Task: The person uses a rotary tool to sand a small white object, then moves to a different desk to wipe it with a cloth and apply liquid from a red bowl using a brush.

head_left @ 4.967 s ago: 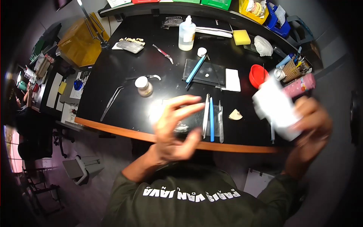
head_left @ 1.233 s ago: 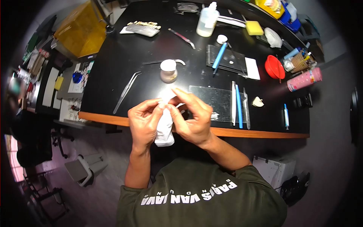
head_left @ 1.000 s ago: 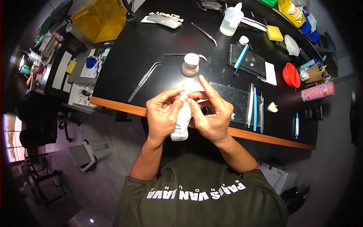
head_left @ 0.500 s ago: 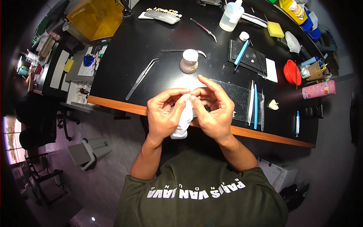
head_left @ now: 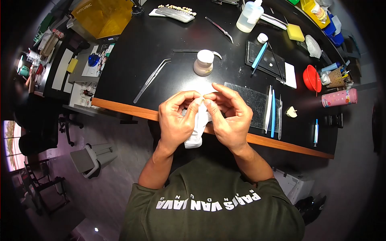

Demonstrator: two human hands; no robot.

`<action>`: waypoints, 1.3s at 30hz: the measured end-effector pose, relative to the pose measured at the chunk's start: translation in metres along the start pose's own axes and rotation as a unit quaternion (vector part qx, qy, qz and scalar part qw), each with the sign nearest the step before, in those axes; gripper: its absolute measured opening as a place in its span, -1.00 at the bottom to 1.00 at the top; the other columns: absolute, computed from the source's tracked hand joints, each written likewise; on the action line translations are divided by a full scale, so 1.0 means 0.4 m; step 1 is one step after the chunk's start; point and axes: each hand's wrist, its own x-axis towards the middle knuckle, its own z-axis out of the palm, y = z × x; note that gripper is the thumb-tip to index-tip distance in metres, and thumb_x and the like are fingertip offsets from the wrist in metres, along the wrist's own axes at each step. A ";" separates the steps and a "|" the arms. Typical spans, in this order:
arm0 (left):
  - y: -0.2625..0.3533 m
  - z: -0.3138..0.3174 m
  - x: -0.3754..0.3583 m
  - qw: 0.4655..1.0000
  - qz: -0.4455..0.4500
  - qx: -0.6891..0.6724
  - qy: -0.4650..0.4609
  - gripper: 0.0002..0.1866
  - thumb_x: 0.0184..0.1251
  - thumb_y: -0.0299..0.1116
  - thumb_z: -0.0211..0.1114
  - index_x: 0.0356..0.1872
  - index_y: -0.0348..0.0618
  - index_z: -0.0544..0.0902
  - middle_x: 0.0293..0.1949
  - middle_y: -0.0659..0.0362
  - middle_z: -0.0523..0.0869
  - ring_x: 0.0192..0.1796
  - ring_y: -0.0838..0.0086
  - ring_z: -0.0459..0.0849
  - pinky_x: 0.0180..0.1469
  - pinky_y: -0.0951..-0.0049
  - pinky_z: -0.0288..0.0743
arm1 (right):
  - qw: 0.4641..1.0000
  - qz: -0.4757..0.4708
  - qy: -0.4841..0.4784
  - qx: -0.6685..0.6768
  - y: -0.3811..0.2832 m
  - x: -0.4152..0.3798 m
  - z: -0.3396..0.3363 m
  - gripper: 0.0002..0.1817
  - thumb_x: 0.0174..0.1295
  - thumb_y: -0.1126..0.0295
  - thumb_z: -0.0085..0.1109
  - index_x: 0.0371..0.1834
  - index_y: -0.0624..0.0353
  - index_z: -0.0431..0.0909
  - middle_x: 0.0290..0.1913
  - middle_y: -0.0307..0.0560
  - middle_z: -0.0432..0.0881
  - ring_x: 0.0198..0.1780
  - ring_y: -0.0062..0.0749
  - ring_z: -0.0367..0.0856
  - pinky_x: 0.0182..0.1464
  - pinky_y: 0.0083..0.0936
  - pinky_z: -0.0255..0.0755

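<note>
My left hand [head_left: 176,118] is closed, with a crumpled white tissue [head_left: 196,134] hanging below its thumb and fingers over the table's front edge. My right hand [head_left: 232,120] meets it fingertip to fingertip, thumb and fingers pinched and the index finger raised. Between the two sets of fingertips a tiny pale piece [head_left: 202,98] shows, too small and too covered to name. Just beyond the hands stands a jar with a white lid [head_left: 204,64]. A scratched dark plate [head_left: 253,102] lies to the right, partly behind my right hand.
Steel tweezers [head_left: 152,81] lie at left. Right of the plate are a blue-handled tool [head_left: 273,114] and a pale chipped piece [head_left: 291,112]. Farther back stand a clear bottle [head_left: 249,17], a shade-tab tray [head_left: 173,14], a red bowl [head_left: 311,78] and a pink flask [head_left: 339,98].
The hands stay together at the same spot, with slight finger movement around the tiny piece. The whole view has shifted a little.
</note>
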 end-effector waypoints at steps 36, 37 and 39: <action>0.012 -0.010 0.000 0.998 0.026 -0.065 -0.001 -0.86 0.28 -0.71 0.29 -0.16 -0.43 0.69 -0.19 0.09 0.72 -0.17 0.56 0.70 -0.07 0.57 0.59 | 0.997 0.068 -0.027 0.016 -0.010 0.005 0.001 -0.91 0.33 0.56 0.28 -0.19 0.39 0.64 -0.21 -0.10 0.71 -0.19 -0.57 0.70 -0.12 -0.61 0.59; 0.010 -0.008 0.000 0.997 0.039 -0.059 -0.006 -0.85 0.27 -0.71 0.31 -0.15 -0.42 0.69 -0.18 0.09 0.72 -0.17 0.56 0.70 -0.08 0.57 0.59 | 0.997 0.068 -0.031 0.017 -0.011 0.007 -0.001 -0.90 0.33 0.55 0.28 -0.19 0.39 0.64 -0.21 -0.10 0.71 -0.19 -0.58 0.70 -0.12 -0.61 0.59; 0.010 -0.005 0.000 0.997 0.063 -0.044 -0.009 -0.84 0.26 -0.69 0.36 -0.15 -0.40 0.71 -0.19 0.08 0.72 -0.18 0.56 0.71 -0.09 0.57 0.60 | 0.997 0.066 -0.040 0.018 -0.013 0.011 -0.005 -0.90 0.33 0.55 0.29 -0.19 0.38 0.65 -0.21 -0.10 0.71 -0.18 -0.58 0.70 -0.12 -0.62 0.59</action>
